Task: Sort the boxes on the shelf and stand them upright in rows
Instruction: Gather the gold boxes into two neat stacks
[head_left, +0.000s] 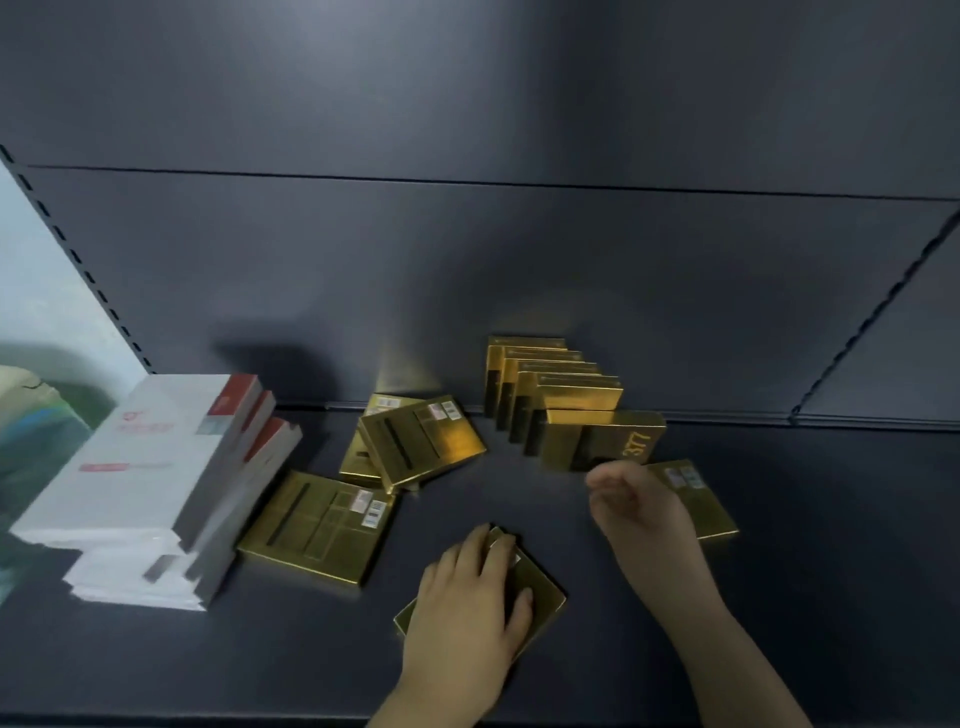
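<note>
In front of the upright gold row (561, 400), my left hand (467, 613) presses flat on a gold box (540, 592); my loosely curled, empty right hand (639, 514) could topple the row.

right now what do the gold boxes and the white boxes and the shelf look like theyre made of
Gold boxes: probably card with a metallic foil finish; they throw bright mirror-like glints and have sharp folded edges.
White boxes: seemingly matt or satin card, showing only soft sheen, with red printed ends.
Shelf: likely painted metal; dark, smooth, slotted uprights at the sides.
</note>
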